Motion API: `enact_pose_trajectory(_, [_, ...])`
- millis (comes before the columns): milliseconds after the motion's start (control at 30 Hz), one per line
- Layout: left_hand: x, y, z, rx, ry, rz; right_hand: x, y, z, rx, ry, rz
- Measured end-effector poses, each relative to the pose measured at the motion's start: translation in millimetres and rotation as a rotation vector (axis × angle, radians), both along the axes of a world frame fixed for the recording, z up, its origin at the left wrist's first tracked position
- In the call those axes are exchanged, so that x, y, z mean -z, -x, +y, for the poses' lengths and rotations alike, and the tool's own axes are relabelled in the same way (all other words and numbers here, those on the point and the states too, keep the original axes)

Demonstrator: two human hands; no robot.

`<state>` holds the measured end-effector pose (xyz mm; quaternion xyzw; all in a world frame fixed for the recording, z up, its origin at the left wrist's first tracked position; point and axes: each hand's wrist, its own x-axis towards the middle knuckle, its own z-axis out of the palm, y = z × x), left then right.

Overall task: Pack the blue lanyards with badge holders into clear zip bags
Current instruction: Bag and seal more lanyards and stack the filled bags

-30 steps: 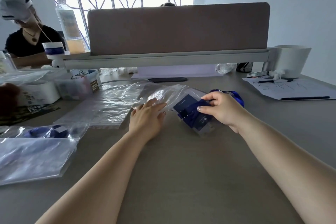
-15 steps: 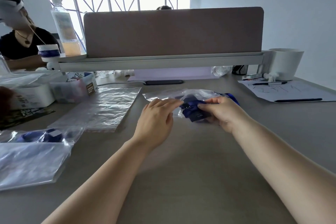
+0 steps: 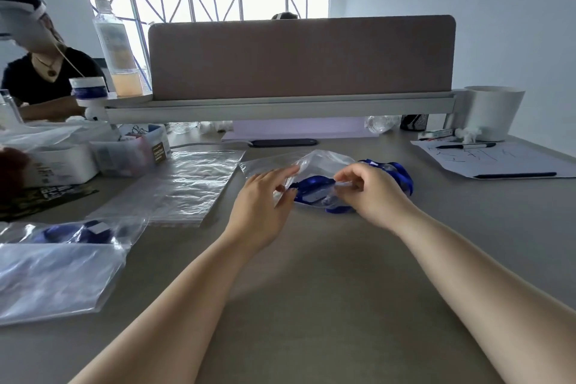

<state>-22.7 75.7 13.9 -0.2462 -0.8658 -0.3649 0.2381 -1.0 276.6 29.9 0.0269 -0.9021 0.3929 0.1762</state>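
Note:
A clear zip bag (image 3: 321, 162) lies on the desk in the middle, its mouth facing me. A blue lanyard with badge holder (image 3: 314, 190) sits partly inside the mouth; the lanyard's blue strap (image 3: 403, 176) trails out to the right behind my right hand. My left hand (image 3: 265, 199) pinches the left side of the bag's mouth. My right hand (image 3: 371, 193) pinches the right side of the mouth over the badge holder. A stack of flat empty zip bags (image 3: 184, 187) lies to the left. A filled bag with a blue lanyard (image 3: 71, 232) rests at the near left.
A desk divider (image 3: 299, 56) stands behind the work area. A white sheet with pens (image 3: 495, 159) and a white cup (image 3: 492, 112) are at the right. Plastic boxes (image 3: 124, 153) and a bottle (image 3: 117, 50) are at the left, where another person sits.
My left hand left the flat bags and took the bag's mouth. The badge holder has gone further into the bag. My right hand shifted from gripping the holder to pinching the bag's edge.

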Motion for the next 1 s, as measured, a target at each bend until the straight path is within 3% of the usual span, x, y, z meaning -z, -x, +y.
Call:
enact_pose_trajectory(267, [-6.4,-6.7,-8.0,0.012,0.008,-0.067,4.4,-1.2,12.5,-0.089,-0.185,0.046])
enact_pose_trajectory(400, [-7.6,-4.8,-19.4,0.022,0.221,-0.087,5.6,4.7,17.9,0.041,-0.429,0.216])
enact_pose_trajectory(533, [-6.7,-7.1,-25.1,-0.03,0.423,-0.029,10.8,7.7,20.6,0.131,-0.664,0.165])
enact_pose_trajectory(667, [-10.8,-9.5,-27.5,-0.118,0.517,0.001,11.0,6.9,17.4,0.173,-0.743,0.172])
enact_pose_trajectory(1000, [-23.1,-6.0,-35.1,-0.28,0.263,0.021,-7.4,0.5,15.4,0.21,-0.691,0.291])
